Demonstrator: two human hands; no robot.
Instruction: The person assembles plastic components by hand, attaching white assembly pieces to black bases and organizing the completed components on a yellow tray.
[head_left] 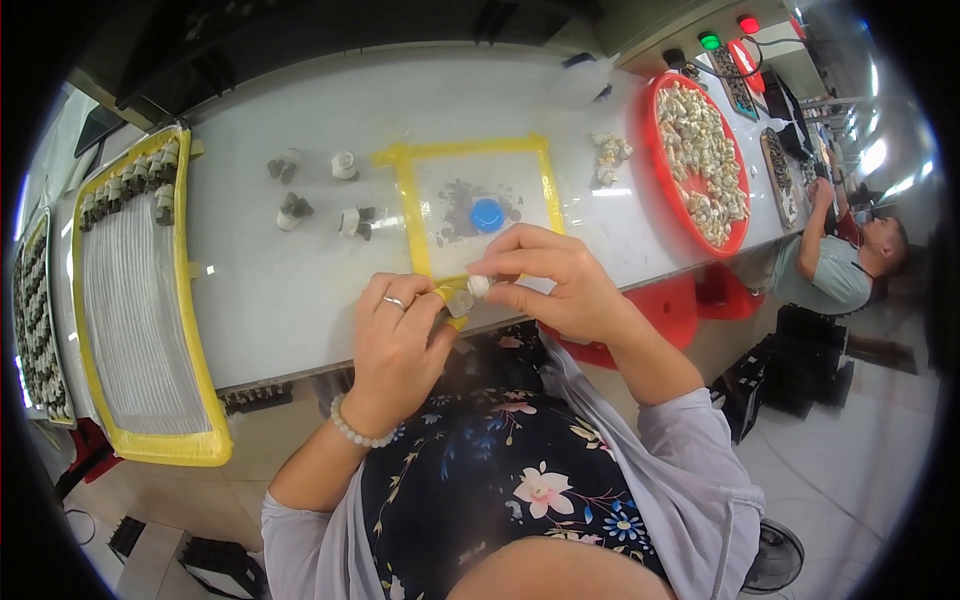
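Note:
My left hand (392, 330), with yellow covers on the fingertips, pinches a small grey, roundish part (461, 303) near the table's front edge. Close beside it, my right hand (560, 280) grips a small white part (480, 286) between thumb and fingers. The two parts meet or nearly meet; I cannot tell if they are joined. Beyond my hands, a blue round cap (487, 215) lies on a grey-smudged area inside a yellow-taped square (548, 190). Left of the square, several small white-and-grey parts (344, 165) sit spread apart on the table.
A red oval tray (660, 160) full of white parts stands at the right, with a small pile of white parts (609, 157) beside it. At the left is a yellow-edged tray (205, 375) with a row of parts along its far end. A co-worker (835, 262) sits farther right.

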